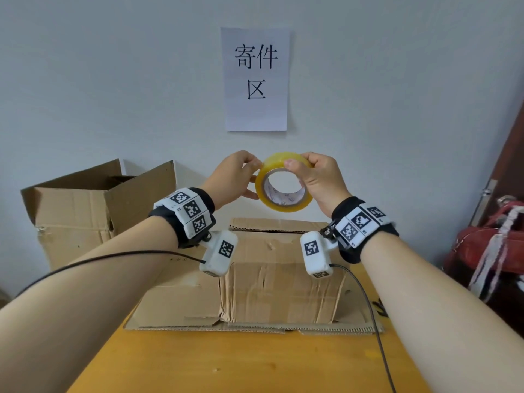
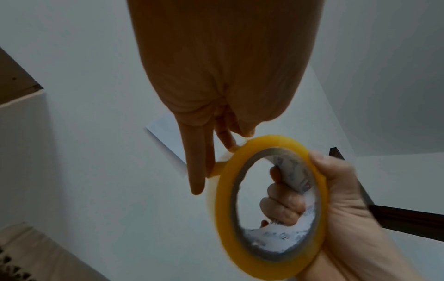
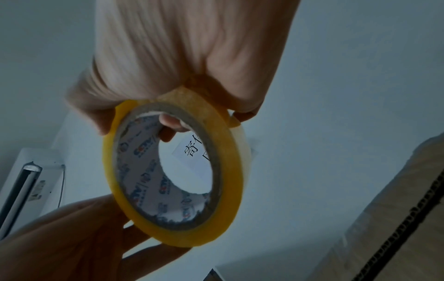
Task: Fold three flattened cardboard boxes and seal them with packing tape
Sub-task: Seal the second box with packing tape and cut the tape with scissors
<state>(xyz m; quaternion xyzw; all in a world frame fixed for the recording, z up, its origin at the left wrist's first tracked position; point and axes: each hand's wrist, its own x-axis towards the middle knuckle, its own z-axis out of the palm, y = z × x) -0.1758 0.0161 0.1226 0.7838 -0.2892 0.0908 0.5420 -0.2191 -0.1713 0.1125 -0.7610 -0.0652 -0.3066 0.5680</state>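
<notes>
A yellow roll of packing tape [image 1: 283,207] is held up in the air above a folded cardboard box [image 1: 283,279]. My right hand [image 1: 297,171] grips the roll, with fingers hooked through the printed core and the thumb on the outer face. My left hand [image 1: 253,178] pinches the roll's left side, fingertips on top and thumb below. In the left wrist view, left fingertips [image 2: 228,144] touch the roll [image 2: 221,209] where a clear strip shows. The right wrist view shows the roll [image 3: 110,171] under my right hand [image 3: 137,119].
The folded box stands on a flattened cardboard sheet [image 1: 170,307] on an orange table [image 1: 226,364]. An open box [image 1: 85,211] stands at the back left. A red bag [image 1: 487,245] is at the right. A paper sign [image 1: 256,78] hangs on the wall.
</notes>
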